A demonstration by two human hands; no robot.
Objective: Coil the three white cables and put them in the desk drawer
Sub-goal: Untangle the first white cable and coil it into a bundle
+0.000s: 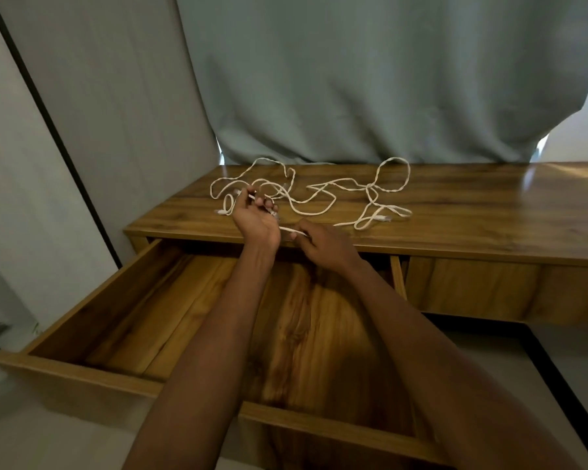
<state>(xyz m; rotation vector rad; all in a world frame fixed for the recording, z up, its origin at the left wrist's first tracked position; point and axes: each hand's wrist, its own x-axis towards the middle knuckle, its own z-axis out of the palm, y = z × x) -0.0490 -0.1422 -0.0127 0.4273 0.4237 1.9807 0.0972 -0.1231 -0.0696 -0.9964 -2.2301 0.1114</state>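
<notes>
A short stretch of white cable [291, 230] is pinched between the left hand [256, 218] and right hand [323, 244], lying crosswise above the desk's front edge [455, 251]; the drawer [92, 300] stands open below.

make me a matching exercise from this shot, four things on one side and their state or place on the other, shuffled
Things:
1. drawer
2. left hand
3. right hand
4. loose cables

States or places:
A. lying tangled on the desktop
B. pulled open, nothing seen inside
C. raised over the desk edge, gripping a cable
D. lower, at the desk's front edge, pinching a cable

Pairs: 1-B, 2-C, 3-D, 4-A
</notes>
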